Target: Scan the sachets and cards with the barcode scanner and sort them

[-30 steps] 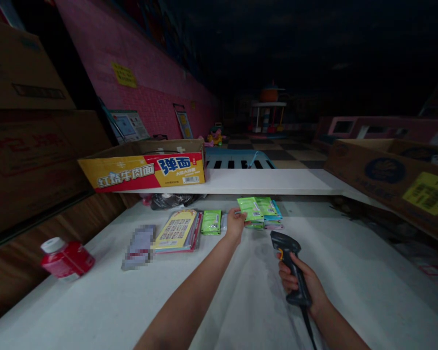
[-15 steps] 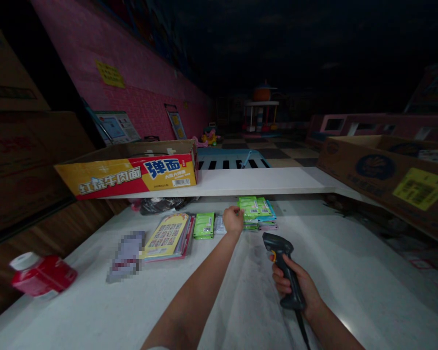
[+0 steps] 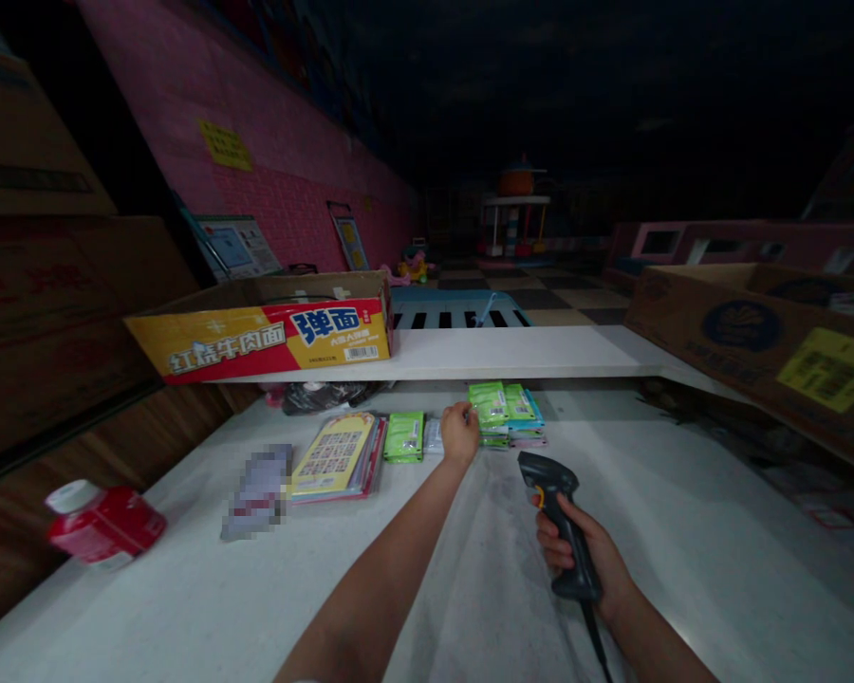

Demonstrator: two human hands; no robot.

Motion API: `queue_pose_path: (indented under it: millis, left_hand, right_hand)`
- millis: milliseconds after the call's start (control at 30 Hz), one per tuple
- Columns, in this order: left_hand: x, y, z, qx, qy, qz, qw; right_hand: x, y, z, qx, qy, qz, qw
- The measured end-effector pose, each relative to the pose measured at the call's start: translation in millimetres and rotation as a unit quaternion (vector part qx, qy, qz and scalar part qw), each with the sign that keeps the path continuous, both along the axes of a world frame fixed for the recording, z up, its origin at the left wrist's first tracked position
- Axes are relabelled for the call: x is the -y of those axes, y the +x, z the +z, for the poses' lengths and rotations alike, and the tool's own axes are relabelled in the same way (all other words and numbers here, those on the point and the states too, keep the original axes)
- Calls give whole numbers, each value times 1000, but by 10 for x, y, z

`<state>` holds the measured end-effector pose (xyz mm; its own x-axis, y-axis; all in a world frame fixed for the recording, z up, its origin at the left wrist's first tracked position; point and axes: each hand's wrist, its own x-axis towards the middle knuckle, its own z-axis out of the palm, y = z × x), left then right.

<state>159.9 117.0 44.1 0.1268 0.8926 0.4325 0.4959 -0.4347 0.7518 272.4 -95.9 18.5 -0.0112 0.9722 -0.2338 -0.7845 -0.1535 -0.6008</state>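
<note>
My left hand [image 3: 459, 432] reaches forward over the white counter [image 3: 683, 531], fingers pinched on the left edge of the top green packet of a small stack of packets [image 3: 507, 410]. My right hand [image 3: 584, 550] is wrapped round the handle of a black barcode scanner [image 3: 556, 517], its head pointing toward the stack. Its cable runs back along my forearm. Left of my left hand lie another green packet [image 3: 405, 436] and a pale packet [image 3: 434, 434].
A stack of yellow sheets [image 3: 336, 455], a blurred item [image 3: 259, 491] and a red bottle on its side [image 3: 103, 524] lie at the left. A white shelf [image 3: 527, 351] carries a yellow-red carton [image 3: 263, 334]; a brown carton [image 3: 769, 341] stands at the right.
My left hand stays pinched on the top green packet, which sat slightly higher a second ago. The scanner hand has barely shifted; the view has swung slightly.
</note>
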Motion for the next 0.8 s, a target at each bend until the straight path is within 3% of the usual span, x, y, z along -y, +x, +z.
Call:
queue_pose_path:
  millis: [333,567,800]
  left_hand:
    - [129,-99,16,-52,-10,24,998]
    - [304,-354,89,-242,13,68,968]
    - [572,-617,-39,-369,15,11,929]
  right_hand:
    - [10,-6,17,-1,0,2,1000]
    - [20,-21,9,-12,-3,4,1000]
    - [19,-3,-7,-41,-1,7,999]
